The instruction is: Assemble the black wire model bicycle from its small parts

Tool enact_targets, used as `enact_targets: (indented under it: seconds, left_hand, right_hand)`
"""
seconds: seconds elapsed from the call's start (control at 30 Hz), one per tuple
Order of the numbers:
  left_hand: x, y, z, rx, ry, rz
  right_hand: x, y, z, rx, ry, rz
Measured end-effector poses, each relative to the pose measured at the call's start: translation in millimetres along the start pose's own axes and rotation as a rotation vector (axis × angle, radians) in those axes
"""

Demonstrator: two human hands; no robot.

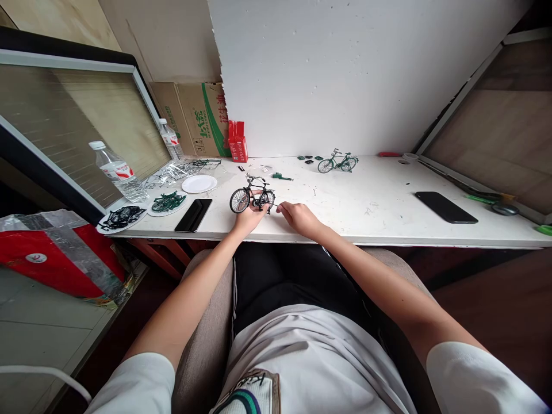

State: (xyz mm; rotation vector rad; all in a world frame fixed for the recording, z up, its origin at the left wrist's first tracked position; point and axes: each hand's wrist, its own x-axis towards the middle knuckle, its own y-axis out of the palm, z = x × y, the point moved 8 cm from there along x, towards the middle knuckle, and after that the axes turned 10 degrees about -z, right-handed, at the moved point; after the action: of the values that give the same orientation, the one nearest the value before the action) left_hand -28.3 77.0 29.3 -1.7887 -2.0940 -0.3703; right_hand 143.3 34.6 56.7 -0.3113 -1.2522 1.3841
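Note:
A black model bicycle (254,194) stands upright near the table's front edge, its front wheel to the left. My left hand (250,217) is closed around its lower part, behind the wheels and pedals. Close to the rear wheel, my right hand (298,217) is pinched, fingertips pointing at the bicycle. A thin dark sliver shows between those fingertips and the wheel; what it is I cannot make out. Farther back, a green model bicycle (337,161) stands by the wall. A small green part (282,176) lies behind the black bicycle.
On the left are plates of black parts (122,218) and green parts (168,201), a white plate (199,184), a phone (194,215) and two bottles, one nearer (123,175). A red box (238,141) stands at the back; another phone (445,207) lies right.

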Motion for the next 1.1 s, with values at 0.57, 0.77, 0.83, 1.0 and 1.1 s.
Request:
enact_targets:
  seconds: [0.57,0.77,0.83,1.0,1.1]
  left_hand:
    - [5,-2,4,-0.004,-0.026,-0.007]
    - [7,-5,15,-0.215,-0.214,-0.028]
    - [5,-3,17,-0.283,-0.291,0.009]
    - [2,1,15,-0.303,-0.373,0.143]
    - [1,2,13,-0.299,-0.393,0.221]
  right_hand:
    - [1,9,-12,0.368,0.1,-0.066]
    - [0,15,-33,0.567,0.28,-0.147]
    - [0,18,-40,0.694,0.356,-0.162]
    - [1,19,-43,0.855,0.384,-0.175]
    - [2,16,-41,0.862,0.359,-0.222]
